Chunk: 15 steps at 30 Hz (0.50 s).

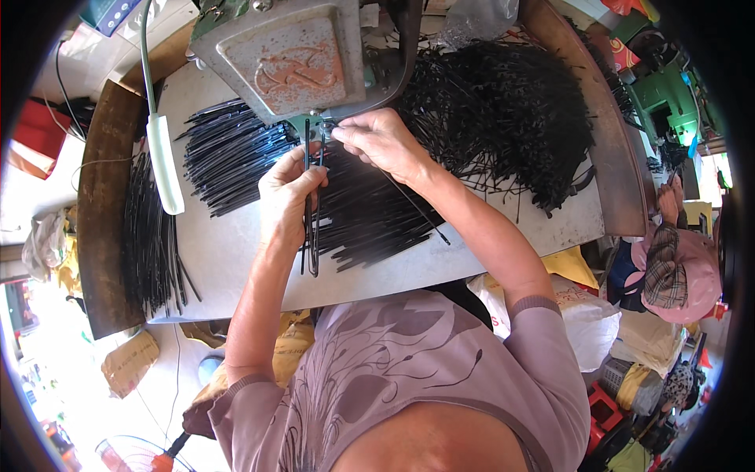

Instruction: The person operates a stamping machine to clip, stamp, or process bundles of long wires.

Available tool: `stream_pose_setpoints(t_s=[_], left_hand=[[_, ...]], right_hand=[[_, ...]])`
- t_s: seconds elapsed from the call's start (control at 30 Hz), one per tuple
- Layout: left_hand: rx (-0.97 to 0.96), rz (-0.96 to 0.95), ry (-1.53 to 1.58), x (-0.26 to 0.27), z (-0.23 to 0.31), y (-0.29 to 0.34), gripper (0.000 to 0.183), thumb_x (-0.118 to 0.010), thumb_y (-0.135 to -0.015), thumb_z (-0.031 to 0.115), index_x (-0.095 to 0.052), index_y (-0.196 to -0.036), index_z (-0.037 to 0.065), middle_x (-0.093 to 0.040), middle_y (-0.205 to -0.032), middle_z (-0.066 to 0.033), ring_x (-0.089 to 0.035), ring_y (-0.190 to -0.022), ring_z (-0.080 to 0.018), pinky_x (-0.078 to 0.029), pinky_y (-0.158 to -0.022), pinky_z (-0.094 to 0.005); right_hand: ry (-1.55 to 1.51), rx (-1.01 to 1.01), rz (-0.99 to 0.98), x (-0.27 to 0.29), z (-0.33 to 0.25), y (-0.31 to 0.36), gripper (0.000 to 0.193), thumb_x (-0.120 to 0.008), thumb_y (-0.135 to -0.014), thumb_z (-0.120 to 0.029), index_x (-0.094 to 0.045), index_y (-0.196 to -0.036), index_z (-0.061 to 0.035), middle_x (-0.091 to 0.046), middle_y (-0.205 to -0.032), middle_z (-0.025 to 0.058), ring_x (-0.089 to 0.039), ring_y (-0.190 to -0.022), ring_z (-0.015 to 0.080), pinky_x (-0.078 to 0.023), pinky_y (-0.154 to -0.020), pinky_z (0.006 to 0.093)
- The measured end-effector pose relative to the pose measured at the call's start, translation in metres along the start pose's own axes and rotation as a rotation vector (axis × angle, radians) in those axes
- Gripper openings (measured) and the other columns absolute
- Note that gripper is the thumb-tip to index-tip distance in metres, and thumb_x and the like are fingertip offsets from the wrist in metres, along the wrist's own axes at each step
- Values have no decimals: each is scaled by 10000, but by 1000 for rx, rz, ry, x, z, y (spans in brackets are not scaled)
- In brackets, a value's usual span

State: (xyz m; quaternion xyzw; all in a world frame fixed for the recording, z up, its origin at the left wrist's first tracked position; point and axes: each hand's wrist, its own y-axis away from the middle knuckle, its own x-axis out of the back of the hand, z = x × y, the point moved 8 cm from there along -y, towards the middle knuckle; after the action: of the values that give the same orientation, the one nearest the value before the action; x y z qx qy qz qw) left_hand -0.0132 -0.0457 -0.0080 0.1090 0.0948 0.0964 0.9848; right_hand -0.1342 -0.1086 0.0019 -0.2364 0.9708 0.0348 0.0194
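My left hand (288, 189) is closed on a few thin black rods (314, 236), which hang toward me, one with a bent end. Their upper ends sit beneath the head of a grey-green machine (287, 71) with a rust-marked cover plate. My right hand (385, 141) pinches close under the same head. From its fingers a thin black rod (417, 206) slants down to the right, with a small knob at its end. The fingertips of both hands are close together, and what lies between them at the machine is partly hidden.
Bundles of black rods lie at left (153, 244), behind my left hand (232, 157) and under my right wrist (362, 220). A large tangled heap (503, 110) fills the right side. Curved wooden boards (110, 204) edge the pale table (228, 267). A white lamp (163, 165) hangs left. Another person (680, 271) works far right.
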Motion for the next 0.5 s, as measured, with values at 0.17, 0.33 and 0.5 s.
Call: stream_pose_setpoints(t_s=[0.17, 0.33, 0.5], left_hand=[[-11, -4, -65, 2, 5, 4, 116, -573, -746, 33, -573, -860, 14, -521, -603, -16, -397, -436, -37, -294, -383, -157], [116, -105, -26, -2, -2, 6, 156, -567, -793, 146, -506, -672, 69, -522, -594, -14, -391, -424, -31, -298, -375, -157], [123, -73, 58, -10, -9, 3, 160, -571, -793, 158, -507, -676, 70, -515, -588, -7, -396, -422, -33, -300, -372, -156]], right_hand=[[-47, -135, 5, 0, 4, 7, 157, -538, -793, -151, -559, -735, -6, -454, -558, -21, -359, -433, 12, -244, -351, 151], [-123, -156, -48, -3, 7, 15, 139, -518, -809, -117, -539, -745, 6, -479, -591, 9, -366, -424, 15, -245, -334, 156], [-202, -126, 3, -10, 5, 15, 140, -512, -813, -117, -538, -741, 0, -482, -599, 8, -369, -422, 18, -248, -337, 155]])
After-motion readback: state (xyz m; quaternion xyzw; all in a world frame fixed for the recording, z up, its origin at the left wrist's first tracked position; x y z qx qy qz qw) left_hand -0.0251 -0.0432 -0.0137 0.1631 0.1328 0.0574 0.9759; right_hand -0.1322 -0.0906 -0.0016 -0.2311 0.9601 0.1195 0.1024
